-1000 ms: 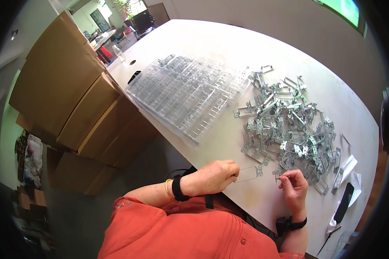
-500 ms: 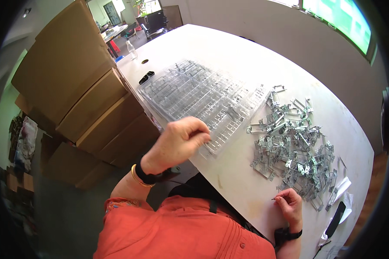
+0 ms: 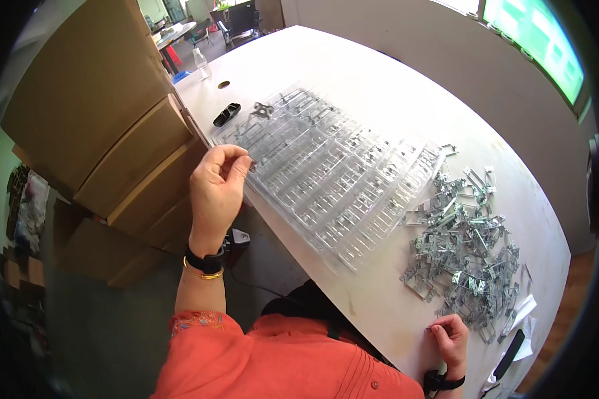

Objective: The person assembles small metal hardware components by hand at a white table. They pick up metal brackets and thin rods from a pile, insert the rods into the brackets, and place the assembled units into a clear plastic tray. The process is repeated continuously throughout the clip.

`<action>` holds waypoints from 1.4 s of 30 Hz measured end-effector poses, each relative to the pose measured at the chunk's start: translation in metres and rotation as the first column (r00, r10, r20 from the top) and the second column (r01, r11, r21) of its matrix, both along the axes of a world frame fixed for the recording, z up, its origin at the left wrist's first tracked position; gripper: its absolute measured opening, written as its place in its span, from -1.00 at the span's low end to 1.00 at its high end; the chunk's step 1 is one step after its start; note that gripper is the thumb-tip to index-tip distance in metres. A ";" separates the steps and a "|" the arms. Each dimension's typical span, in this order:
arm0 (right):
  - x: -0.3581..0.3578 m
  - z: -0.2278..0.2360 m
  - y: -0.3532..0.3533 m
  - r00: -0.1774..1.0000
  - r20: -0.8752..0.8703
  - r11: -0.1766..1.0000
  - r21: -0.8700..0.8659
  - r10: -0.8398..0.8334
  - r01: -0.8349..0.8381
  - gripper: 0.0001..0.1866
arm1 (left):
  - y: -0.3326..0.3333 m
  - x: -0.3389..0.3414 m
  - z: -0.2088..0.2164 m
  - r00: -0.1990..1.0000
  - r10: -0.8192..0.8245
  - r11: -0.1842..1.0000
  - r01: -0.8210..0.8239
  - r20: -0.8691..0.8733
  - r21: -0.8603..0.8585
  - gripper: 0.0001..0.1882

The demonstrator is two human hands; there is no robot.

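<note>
My left hand (image 3: pixel 217 189) is raised at the left edge of a clear plastic tray (image 3: pixel 293 231), thumb and fingertips pinched on a small dark metal piece (image 3: pixel 251 166). The tray lies on the table, its many compartments holding thin metal parts. At the table's near edge, my right hand (image 3: pixel 451 338) rests with fingers curled and pinched together; a tiny thing seems to be at its fingertips, too small to name. Just beyond it spreads a heap of silvery metal brackets (image 3: pixel 462 253). A loose dark metal piece (image 3: pixel 263 110) sits at the tray's far left corner.
Stacked cardboard boxes (image 3: pixel 93 100) rise along the table's left side. On the white table (image 3: pixel 373 73) stand a clear bottle (image 3: pixel 201 63) and a black holder (image 3: pixel 227 115). A black-handled tool (image 3: pixel 510 356) lies on white paper (image 3: pixel 527 329) at the right.
My left hand has moved left and farther away, from the tray's near corner to its left edge. The right hand stays in about the same place beside the heap. The view has shifted slightly.
</note>
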State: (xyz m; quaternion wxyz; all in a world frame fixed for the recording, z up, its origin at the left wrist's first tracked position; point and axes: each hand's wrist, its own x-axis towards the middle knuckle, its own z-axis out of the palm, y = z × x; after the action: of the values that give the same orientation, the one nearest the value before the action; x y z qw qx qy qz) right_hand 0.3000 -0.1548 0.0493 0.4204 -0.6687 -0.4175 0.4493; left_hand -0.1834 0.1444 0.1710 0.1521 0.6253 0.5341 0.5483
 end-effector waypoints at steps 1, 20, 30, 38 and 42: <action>-0.001 -0.001 0.000 1.000 -0.002 1.000 -0.004 -0.018 0.018 -0.92 | 0.000 0.004 -0.004 1.000 -0.006 1.000 0.006 -0.014 0.004 -0.95; -0.014 0.014 0.013 0.990 0.114 0.986 -0.129 -0.087 0.102 -0.87 | 0.034 0.004 -0.039 0.932 -0.153 0.984 0.176 -0.328 0.040 -0.85; -0.015 0.011 0.015 0.985 0.120 0.978 -0.151 -0.125 0.143 -0.85 | 0.045 -0.001 -0.031 0.882 -0.219 0.970 0.242 -0.418 0.003 -0.85; -0.015 0.008 0.014 0.984 0.127 0.981 -0.136 -0.125 0.142 -0.84 | 0.050 -0.003 -0.027 0.844 -0.244 0.960 0.281 -0.478 0.007 -0.87; -0.015 0.006 0.014 0.983 0.122 0.979 -0.132 -0.136 0.152 -0.83 | 0.050 -0.003 -0.026 0.827 -0.254 0.955 0.297 -0.502 0.006 -0.88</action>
State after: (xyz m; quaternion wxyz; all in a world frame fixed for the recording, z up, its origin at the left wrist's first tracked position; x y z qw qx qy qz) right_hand 0.2850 -0.1405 0.0558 0.3794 -0.7495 -0.3581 0.4076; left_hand -0.1867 0.1946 0.1452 0.0608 0.8212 0.4357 0.3634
